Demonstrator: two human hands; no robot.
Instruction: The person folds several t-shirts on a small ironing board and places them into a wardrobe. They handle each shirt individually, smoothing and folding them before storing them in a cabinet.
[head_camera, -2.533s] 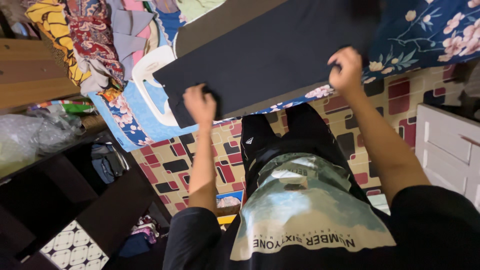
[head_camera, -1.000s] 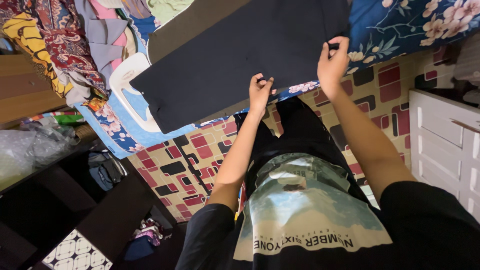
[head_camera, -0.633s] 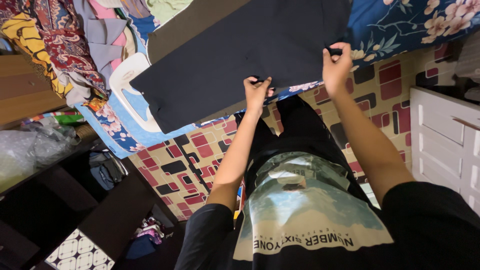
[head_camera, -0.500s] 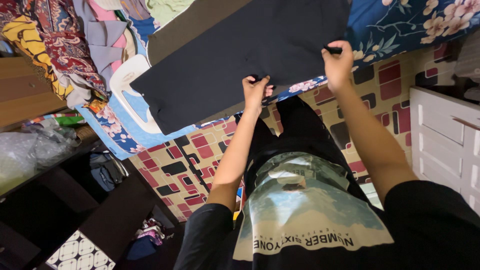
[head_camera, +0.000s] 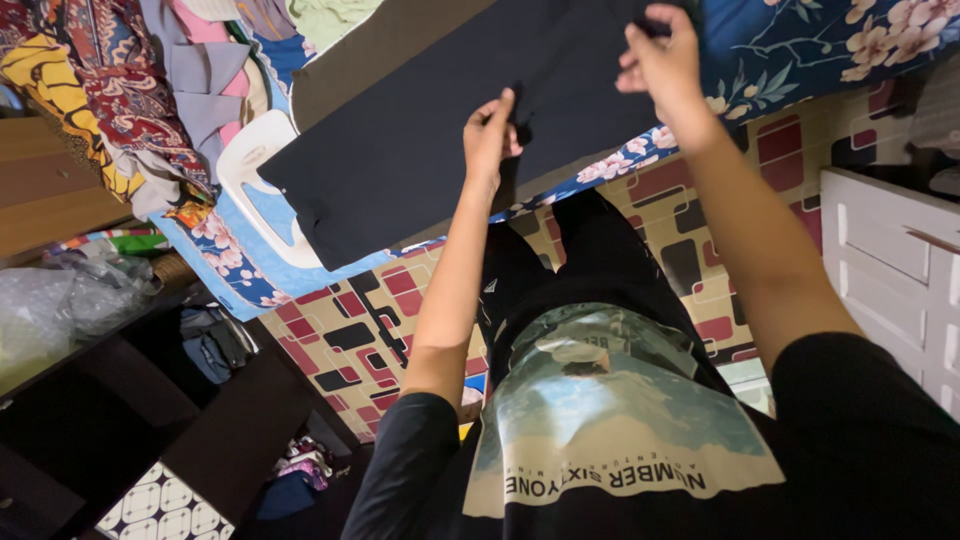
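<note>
Fingers of the left hand (head_camera: 490, 135) are pinched on a fold of the dark cloth (head_camera: 420, 140), thumb and fingertips closed on the fabric near its lower edge. To the left of those fingers the cloth spreads flat over a floral sheet (head_camera: 240, 270), and a white iron rest (head_camera: 255, 185) shows just past the cloth's left corner. Further left lies a pile of patterned clothes (head_camera: 110, 90), with a wooden shelf (head_camera: 50, 195) beside it and a clear plastic bag (head_camera: 60, 310) below. Under the left fingers, checked flooring (head_camera: 340, 330) shows in red, cream and black. To the right, fingers of the right hand (head_camera: 660, 65) are closed on the cloth's upper edge, gripping it higher than the left hand does; both hands hold the same piece, which stretches between them. Right of those fingers lies blue floral bedding (head_camera: 800, 50), and below it stands a white drawer unit (head_camera: 890, 265).
</note>
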